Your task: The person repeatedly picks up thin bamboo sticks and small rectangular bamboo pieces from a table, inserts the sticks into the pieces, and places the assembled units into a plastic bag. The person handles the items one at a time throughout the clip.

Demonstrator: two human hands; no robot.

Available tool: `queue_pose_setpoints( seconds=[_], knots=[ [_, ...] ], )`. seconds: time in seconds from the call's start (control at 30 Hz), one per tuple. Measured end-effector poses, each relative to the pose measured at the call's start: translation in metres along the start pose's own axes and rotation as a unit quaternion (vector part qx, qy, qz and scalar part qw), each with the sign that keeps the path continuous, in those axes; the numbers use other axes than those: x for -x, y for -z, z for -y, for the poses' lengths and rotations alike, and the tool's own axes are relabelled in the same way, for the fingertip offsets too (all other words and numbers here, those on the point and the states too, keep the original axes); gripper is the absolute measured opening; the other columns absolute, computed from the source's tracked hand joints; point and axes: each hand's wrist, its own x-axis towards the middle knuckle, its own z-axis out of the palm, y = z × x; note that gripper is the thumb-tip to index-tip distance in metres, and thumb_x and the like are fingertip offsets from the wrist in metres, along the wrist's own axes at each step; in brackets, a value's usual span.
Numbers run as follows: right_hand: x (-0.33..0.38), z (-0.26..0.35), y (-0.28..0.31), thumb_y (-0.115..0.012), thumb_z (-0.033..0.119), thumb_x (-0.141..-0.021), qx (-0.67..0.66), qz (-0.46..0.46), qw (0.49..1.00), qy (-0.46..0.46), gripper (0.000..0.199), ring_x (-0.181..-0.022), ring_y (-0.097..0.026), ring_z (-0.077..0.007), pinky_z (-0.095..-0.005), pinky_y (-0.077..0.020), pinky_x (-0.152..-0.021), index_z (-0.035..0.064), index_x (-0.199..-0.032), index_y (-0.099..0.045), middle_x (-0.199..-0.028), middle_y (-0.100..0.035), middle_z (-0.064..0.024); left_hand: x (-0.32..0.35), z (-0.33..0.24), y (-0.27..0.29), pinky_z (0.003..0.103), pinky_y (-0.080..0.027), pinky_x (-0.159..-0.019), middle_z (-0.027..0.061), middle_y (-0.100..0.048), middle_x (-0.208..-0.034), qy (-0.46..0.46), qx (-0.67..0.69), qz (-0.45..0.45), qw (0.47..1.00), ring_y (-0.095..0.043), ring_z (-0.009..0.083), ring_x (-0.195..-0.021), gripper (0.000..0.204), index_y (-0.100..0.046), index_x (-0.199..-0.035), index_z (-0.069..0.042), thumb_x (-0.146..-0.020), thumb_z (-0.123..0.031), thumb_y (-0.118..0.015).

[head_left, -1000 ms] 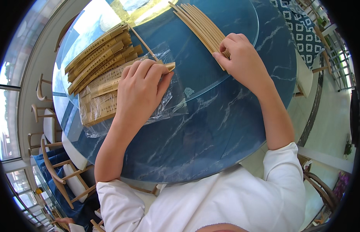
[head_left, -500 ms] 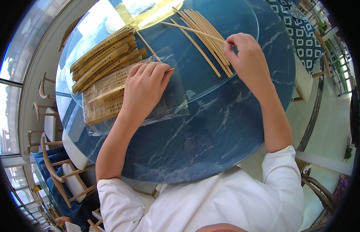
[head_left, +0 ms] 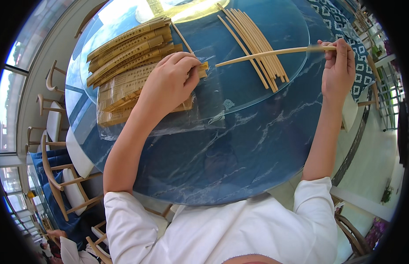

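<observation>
Right hand closed on one end of a wooden chopstick, which crosses above a row of loose chopsticks; left hand pinching a brown paper sleeve. Beside the left hand, further sleeves with small dark print lie piled next to a clear plastic bag holding more. Support: round blue marbled desk under a glass disc, wooden chairs standing at left

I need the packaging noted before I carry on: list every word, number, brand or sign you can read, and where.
Nothing is legible.
Loose sleeves: rows of dark print, too small to read.
Bagged sleeves: dark print, too small to read.
Sleeve in the left hand: no readable text.
Pale mark near the glass edge: too small to make out.
</observation>
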Motion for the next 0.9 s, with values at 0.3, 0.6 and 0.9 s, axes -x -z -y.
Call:
queue_pose_setpoints(
  seconds=[0.3,0.6,0.9],
  knots=[
    [0.013,-0.007,-0.022,-0.063,0.024,-0.113,0.02,0.017,0.999,-0.018,0.023,-0.083,-0.064,-0.0123,-0.0293,-0.0542,-0.086,0.0015,-0.113,-0.068,-0.089,-0.069,-0.0058,-0.003,0.003,0.008,0.041,-0.062,-0.086,0.0124,-0.077,-0.121,0.047,0.042,0.025,0.998,-0.076,0.0337,-0.095,0.02,-0.077,-0.108,0.002,-0.103,-0.015,-0.068],
    [0.009,-0.014,-0.014,-0.066,0.028,-0.112,0.102,-0.007,0.989,-0.109,0.027,-0.08,-0.067,-0.0129,-0.028,-0.0515,-0.086,0.0023,-0.106,-0.069,-0.075,-0.065,-0.0033,-0.005,-0.001,0.013,0.039,-0.061,-0.084,0.011,-0.077,-0.12,0.067,0.079,0.015,0.994,-0.076,0.0323,-0.096,0.02,-0.077,-0.107,0.003,-0.103,-0.015,-0.069],
    [0.008,-0.024,-0.015,-0.066,0.03,-0.111,0.145,-0.008,0.98,-0.138,0.029,-0.082,-0.069,-0.0146,-0.0291,-0.0512,-0.087,0.002,-0.103,-0.068,-0.072,-0.065,-0.0039,-0.005,0.002,0.015,0.039,-0.06,-0.087,0.0115,-0.075,-0.123,0.066,0.088,0.014,0.994,-0.075,0.0311,-0.1,0.022,-0.077,-0.11,0.004,-0.104,-0.016,-0.069]
  ],
)
